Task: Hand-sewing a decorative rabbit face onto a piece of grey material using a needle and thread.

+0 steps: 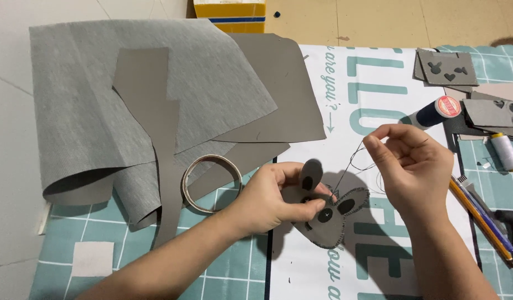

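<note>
**Drawing the thread through the felt mouse face**

Near the middle of the tabletop point(156, 261), above a white printed sheet point(373, 94), the left hand point(273, 194) is closed around a grey felt mouse-shaped face with dark stitched edges and black eyes point(327, 219), thumb and fingertips pinching it beside one eye. The right hand point(412, 166) sits just right of it, thumb and forefinger pinched shut on a thin dark thread point(351, 164) that runs down to the felt.

To stitch well, I judge the thread should be kept taut but gentle, pulled straight away from the face while the left hand holds the felt flat, so the seam does not pucker.

A cardboard tape ring point(212, 183) lies just left, and a navy thread spool point(437, 111) lies farther right.
</note>
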